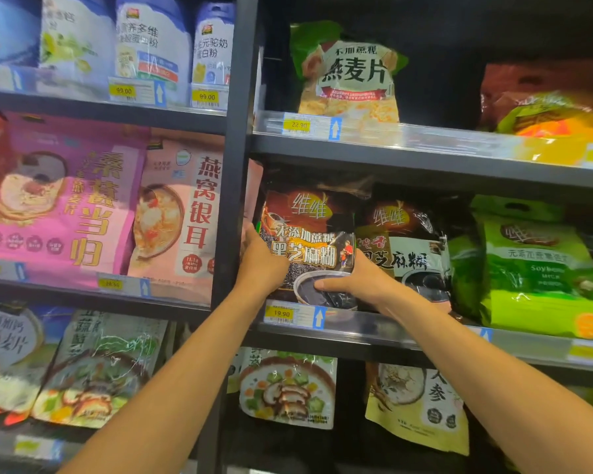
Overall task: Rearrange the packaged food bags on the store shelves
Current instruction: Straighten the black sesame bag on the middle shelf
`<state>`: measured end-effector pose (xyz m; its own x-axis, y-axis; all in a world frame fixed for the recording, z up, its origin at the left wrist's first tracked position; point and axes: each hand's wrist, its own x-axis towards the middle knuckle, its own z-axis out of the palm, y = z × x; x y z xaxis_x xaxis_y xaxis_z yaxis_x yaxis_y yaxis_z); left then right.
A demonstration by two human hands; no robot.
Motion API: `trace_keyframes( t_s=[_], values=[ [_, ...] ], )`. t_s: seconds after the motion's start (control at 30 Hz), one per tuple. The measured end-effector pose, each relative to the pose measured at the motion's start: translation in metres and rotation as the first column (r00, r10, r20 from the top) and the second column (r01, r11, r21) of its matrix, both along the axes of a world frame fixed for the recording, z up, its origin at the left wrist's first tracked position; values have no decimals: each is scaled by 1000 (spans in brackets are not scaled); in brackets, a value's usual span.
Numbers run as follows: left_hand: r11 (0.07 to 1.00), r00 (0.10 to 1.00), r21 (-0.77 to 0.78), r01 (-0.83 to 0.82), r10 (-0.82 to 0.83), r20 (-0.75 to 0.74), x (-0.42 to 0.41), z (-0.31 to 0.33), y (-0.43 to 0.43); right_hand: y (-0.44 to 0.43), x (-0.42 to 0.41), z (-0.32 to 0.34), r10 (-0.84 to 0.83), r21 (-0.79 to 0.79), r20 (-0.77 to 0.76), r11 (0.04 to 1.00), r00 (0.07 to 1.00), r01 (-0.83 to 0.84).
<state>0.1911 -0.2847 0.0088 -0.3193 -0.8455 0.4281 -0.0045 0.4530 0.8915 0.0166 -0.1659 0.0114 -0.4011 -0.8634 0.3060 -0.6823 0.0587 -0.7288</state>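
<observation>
Item: dark brown sesame-paste bag (308, 230), upright at the left end of the middle shelf (374, 325), right bay, beside the black post (233, 200) and above the 19.90 price tag (281, 313). Left hand (261, 265) grips its left edge, fingers curled behind; right hand (353, 282) clasps the lower right corner, thumb across the front. Neighbours: second dark bag (408, 258) touching, then green bag (541, 268)

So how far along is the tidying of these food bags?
Looks done: the oat flakes bag stands upright. In hand: left hand and right hand grip the black sesame paste bag on the middle shelf. Probably left: the green soy milk powder bag leans, and the reddish bag above slumps.
</observation>
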Motion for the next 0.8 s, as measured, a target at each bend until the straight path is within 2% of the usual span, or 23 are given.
trace_keyframes(
  t_s=[0.17, 0.27, 0.47, 0.63, 0.8],
  values=[
    [994, 999, -96, -47, 48, 7, 2, -7, 6, -14, -14, -7, -62, 3, -88, 998, 994, 63],
    [975, 996, -204, -85, 89, 10, 3, -11, 10, -5, -2, -1, -25, 6, -125, 1000, 992, 26],
    [908, 974, -409, -94, 169, 152, 13, -20, 20, -9, -5, -5, -131, -3, -155, 991, 979, 132],
    [924, 935, -371, -89, 206, 288, 18, -24, 30, -6, 4, -3, -127, -33, -170, 992, 977, 123],
    [920, 937, -376, -112, 224, 268, 19, -24, 35, -12, -2, -8, -197, -28, -199, 980, 960, 195]
  ],
)
